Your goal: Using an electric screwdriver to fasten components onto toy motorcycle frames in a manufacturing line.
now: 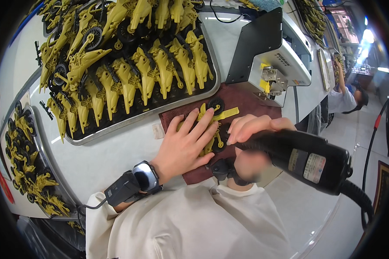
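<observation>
On a dark red cloth [190, 170] lies a yellow toy motorcycle [220, 137] with black wheels, partly hidden under my left hand [188, 140]. The fingers of that hand are spread and rest flat across the toy, with the thumb stretched along its near side. My right hand [257, 129] is closed around a black corded electric screwdriver [307, 159]. The tool lies sideways, its cable end toward the right and its front end close to the toy's right side. My right fingers hide the tip, so contact with the toy cannot be made out.
A metal tray [147, 113] of several yellow toy motorcycles stands beyond my left hand. Another loaded tray [41, 129] is at far left. A white-and-black bench machine [274, 64] stands behind the cloth. The screwdriver cable [356, 196] hangs at right. Another person [343, 99] sits farther off.
</observation>
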`<state>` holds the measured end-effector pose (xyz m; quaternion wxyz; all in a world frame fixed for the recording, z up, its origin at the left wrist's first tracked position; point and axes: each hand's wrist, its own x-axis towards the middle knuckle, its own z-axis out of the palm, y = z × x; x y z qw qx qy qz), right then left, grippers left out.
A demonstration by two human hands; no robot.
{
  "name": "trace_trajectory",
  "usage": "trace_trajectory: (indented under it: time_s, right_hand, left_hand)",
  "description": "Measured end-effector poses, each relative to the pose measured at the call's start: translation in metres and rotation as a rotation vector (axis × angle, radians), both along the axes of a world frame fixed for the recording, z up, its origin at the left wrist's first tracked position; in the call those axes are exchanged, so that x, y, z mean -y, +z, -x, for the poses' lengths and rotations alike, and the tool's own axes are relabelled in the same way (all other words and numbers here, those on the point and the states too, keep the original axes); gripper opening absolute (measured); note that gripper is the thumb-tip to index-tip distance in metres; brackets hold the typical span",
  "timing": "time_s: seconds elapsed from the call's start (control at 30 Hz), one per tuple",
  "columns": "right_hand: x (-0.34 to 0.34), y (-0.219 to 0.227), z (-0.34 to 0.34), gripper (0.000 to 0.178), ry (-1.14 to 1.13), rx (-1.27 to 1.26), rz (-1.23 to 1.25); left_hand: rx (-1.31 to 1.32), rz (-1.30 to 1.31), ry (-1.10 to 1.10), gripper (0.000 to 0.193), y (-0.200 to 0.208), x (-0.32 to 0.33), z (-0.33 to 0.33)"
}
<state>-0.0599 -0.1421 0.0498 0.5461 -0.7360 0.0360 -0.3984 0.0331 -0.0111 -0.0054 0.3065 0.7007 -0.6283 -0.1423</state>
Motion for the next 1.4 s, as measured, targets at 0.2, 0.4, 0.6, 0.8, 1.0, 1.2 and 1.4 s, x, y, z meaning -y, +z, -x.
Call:
trace_trajectory:
  time_s: [0.2,0.4,0.6,0.8,1.0,1.2,1.4]
  right_hand:
    - [0.039,0.063,-0.001,0.065,-0.553,0.241,-0.007]
    - [0.079,0.059,-0.029,0.058,-0.683,0.182,0.087]
    - [0.036,0.052,-0.004,0.07,-0.326,0.158,-0.165]
    - [-0.014,0.031,-0.011,0.087,-0.099,0.271,-0.126]
    - [-0.012,0.018,-0.023,0.088,0.004,0.193,-0.272]
    - [-0.017,0.004,-0.032,0.075,-0.045,0.152,-0.303]
    - [-0.016,0.0,-0.034,0.062,-0.034,0.03,-0.068]
  left_hand:
    - [0.037,0.002,-0.006,0.066,-0.001,0.001,0.002]
    - [0.005,0.007,-0.009,0.066,-0.001,0.0,0.002]
    - [-0.01,0.034,-0.008,0.068,-0.003,-0.001,0.0]
    - [-0.027,0.03,-0.013,0.066,0.0,-0.001,-0.003]
    - [-0.047,0.052,-0.013,0.063,-0.004,-0.001,-0.002]
    - [-0.07,0.084,-0.001,0.058,-0.006,0.0,-0.003]
    - [-0.049,0.049,-0.014,0.049,-0.005,0.001,-0.005]
